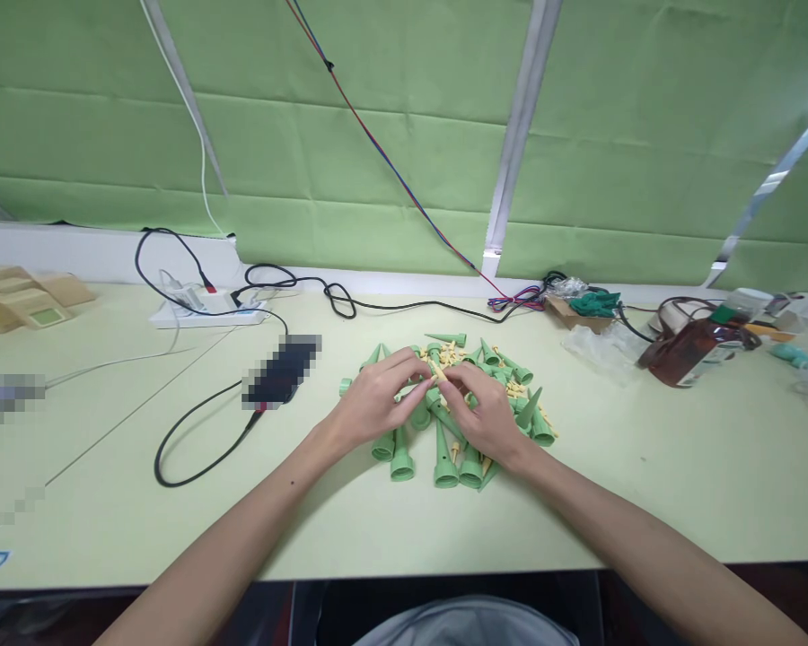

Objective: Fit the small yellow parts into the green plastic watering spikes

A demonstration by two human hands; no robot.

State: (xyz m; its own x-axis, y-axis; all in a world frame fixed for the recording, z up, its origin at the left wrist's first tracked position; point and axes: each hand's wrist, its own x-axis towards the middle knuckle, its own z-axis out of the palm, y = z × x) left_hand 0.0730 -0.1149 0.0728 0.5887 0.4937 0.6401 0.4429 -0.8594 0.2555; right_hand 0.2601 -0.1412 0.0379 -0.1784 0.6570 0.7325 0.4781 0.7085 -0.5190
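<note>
Over a pile of green plastic cone-shaped spikes [446, 467], my left hand [382, 395] and my right hand [488, 413] meet fingertip to fingertip. Between them is a small pale yellow plastic piece [438, 371], with thumbs and forefingers closed around it. A bit of green shows beside the piece at my left fingertips; I cannot tell whether it is held or lies behind. Many small yellow plastic pieces [451, 353] lie loose among the spikes. The hands cover part of the pile.
Left of the pile lies a dark phone [286, 372], its black cable [158, 458] looping over the table [175, 529]. A white power strip [208, 312] stands behind. At right are a brown bottle [693, 353], clear plastic bags [602, 348] and a small cardboard box [572, 314].
</note>
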